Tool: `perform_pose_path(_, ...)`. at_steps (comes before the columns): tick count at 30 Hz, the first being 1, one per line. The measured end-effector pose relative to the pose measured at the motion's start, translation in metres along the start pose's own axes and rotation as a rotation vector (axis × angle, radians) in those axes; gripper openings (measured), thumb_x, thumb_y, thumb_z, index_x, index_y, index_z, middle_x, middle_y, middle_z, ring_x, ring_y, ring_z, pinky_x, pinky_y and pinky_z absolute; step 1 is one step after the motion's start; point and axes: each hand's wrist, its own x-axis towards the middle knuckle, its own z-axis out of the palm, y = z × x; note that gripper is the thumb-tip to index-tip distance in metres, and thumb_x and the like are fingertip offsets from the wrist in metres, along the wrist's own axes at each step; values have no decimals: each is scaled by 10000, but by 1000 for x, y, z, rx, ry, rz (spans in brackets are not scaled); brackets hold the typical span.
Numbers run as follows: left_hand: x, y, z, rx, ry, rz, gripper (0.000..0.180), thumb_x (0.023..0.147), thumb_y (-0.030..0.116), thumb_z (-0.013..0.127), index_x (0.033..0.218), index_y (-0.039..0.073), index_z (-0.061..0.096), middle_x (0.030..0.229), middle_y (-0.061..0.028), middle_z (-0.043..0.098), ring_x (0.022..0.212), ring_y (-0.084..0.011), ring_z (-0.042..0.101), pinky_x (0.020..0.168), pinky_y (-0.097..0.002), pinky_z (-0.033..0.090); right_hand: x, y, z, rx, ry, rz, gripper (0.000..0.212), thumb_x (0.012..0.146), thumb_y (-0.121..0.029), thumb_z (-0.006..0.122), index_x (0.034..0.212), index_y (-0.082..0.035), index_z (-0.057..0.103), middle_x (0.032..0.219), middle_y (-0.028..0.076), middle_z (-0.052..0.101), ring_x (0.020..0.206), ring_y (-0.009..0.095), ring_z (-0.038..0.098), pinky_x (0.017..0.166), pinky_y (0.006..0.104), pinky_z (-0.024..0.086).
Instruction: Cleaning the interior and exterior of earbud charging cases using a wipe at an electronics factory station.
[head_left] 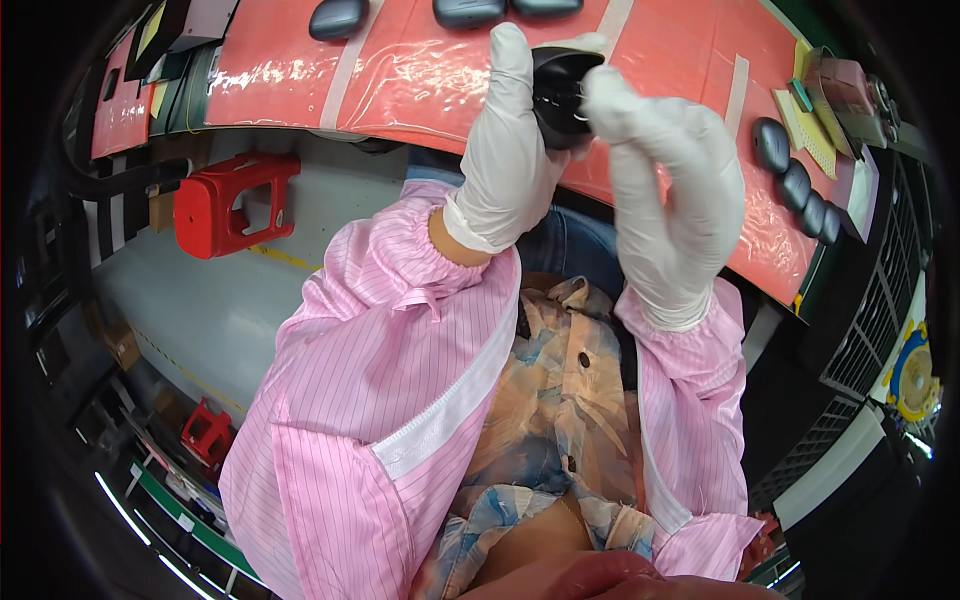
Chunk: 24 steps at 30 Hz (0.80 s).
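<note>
A black earbud case point(560, 92) stands raised over the table with its lid up and its glossy inside showing. My left hand point(510, 150), in a white glove, is closed around it, the thumb along its left side. At the case's right edge are the bent, pinched fingertips of my gloved right hand point(675, 165). Whatever they pinch is too small or too hidden to make out. Beyond my hands, closed dark earbud cases point(470, 10) lie along the far side of the table.
Red sheeting point(420, 85) with pale tape strips covers the table. At the right, several dark cases point(772, 145) form a row beside yellow notes point(805, 130) and a pinkish device point(845, 88). Left of me a red stool point(235, 205) stands on the grey floor.
</note>
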Motion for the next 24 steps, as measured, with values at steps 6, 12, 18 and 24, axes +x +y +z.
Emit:
perform_pose_path(6,-3,18,4,68,-28,-13,638,978,607,298,1182,66,570,860,-33,604,629,-87,518,581,-207,420,-26,9,-12,-253,-207,125,259,767,92,614,960,-64,689,792,67,602,773,209,593,691,311,472)
perform_pose_path(12,-11,11,17,411,-99,275,761,941,662,301,1294,4,446,957,-77,610,745,-133,571,654,-255,469,-18,-4,5,-97,-123,177,151,828,102,582,946,20,626,804,71,621,734,130,587,709,275,482)
perform_pose_path(18,3,0,7,332,-95,387,805,914,699,320,1296,8,478,984,-83,615,818,-145,586,734,-275,491,2,-17,-14,777,10,758,285,910,-91,597,1162,44,599,1035,106,664,853,115,601,802,245,480)
perform_pose_path(24,2,0,8,252,-100,344,685,961,601,326,1252,16,531,984,-85,623,835,-165,595,755,-291,482,-12,0,3,70,-187,186,276,828,-43,648,1102,-69,617,867,60,608,810,216,611,730,308,495)
